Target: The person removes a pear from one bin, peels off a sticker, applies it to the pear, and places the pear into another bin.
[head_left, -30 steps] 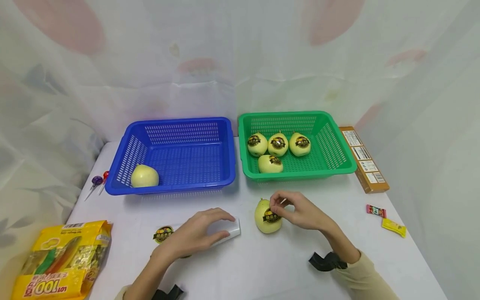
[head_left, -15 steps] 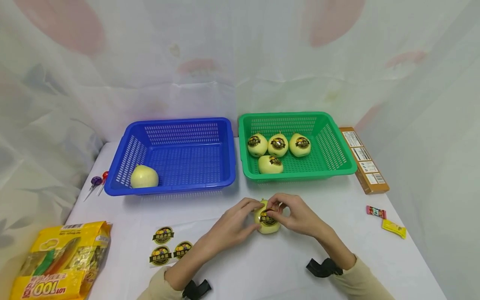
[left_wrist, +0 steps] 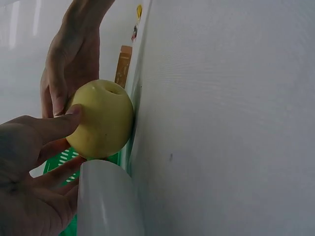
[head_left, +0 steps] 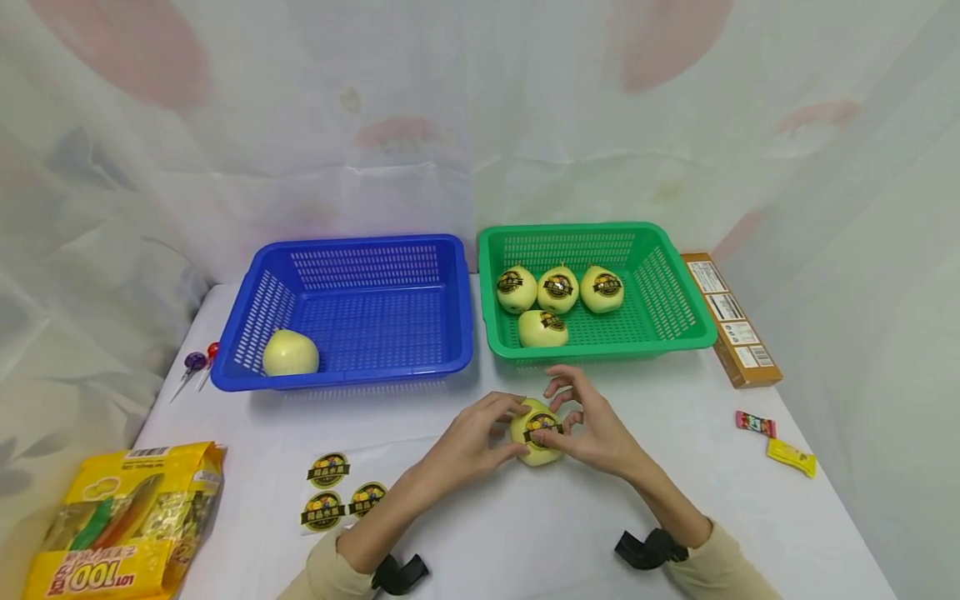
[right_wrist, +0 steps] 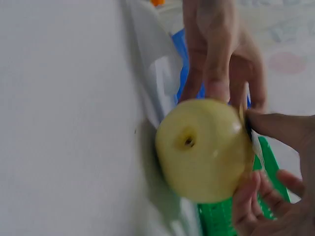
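Observation:
A pale yellow pear (head_left: 528, 457) stands on the white table between both hands. On its front is a round black-and-gold sticker (head_left: 542, 422). My left hand (head_left: 468, 442) holds the pear's left side with thumb and fingertips. With its thumb, my right hand (head_left: 596, 429) presses the sticker, seen edge-on in the right wrist view; its other fingers curve by the pear's right side. A sticker sheet (head_left: 375, 460) with several stickers lies under the left forearm, and its curled end (left_wrist: 106, 196) shows beside the pear in the left wrist view.
Behind stand a blue basket (head_left: 352, 377) with one plain pear (head_left: 290, 353) and a green basket (head_left: 600, 348) with several stickered pears. A yellow candy bag (head_left: 127, 525) and lollipops (head_left: 195, 361) lie left; a brown box (head_left: 731, 321) and wrapped candies (head_left: 791, 457) lie right.
My left hand has moved right from the sticker sheet to the pear. The right hand's fingers have spread from pinching the sticker's edge, and its thumb now presses the sticker.

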Motion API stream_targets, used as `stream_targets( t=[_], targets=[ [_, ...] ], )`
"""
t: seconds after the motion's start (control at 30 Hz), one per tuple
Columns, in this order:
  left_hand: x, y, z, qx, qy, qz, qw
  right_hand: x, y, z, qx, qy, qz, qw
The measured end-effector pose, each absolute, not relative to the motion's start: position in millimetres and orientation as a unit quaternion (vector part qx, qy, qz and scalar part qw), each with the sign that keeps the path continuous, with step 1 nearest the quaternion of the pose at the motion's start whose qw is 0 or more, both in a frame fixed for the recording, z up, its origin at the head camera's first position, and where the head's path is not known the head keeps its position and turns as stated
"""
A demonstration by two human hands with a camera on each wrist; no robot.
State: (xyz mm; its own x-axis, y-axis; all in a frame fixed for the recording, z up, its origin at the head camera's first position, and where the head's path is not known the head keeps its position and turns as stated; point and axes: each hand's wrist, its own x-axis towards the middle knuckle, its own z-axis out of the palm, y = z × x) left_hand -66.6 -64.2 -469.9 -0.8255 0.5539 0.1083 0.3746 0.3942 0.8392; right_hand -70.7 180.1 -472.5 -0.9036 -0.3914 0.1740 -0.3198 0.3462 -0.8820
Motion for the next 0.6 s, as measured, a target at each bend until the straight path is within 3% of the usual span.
stream_targets(
  t=[0.4,0.6],
  targets=[
    [-68.3,-64.1,-473.1,0.287,0.817,0.492,0.087,-82.0,171.2,-484.7,-0.186,0.829,-0.527,0.027],
    [-68.8,-65.4,-474.1,0.280,0.812,0.503,0.096,-81.9,184.6,-493.2,-0.212,0.782,-0.581,0.082]
  ],
)
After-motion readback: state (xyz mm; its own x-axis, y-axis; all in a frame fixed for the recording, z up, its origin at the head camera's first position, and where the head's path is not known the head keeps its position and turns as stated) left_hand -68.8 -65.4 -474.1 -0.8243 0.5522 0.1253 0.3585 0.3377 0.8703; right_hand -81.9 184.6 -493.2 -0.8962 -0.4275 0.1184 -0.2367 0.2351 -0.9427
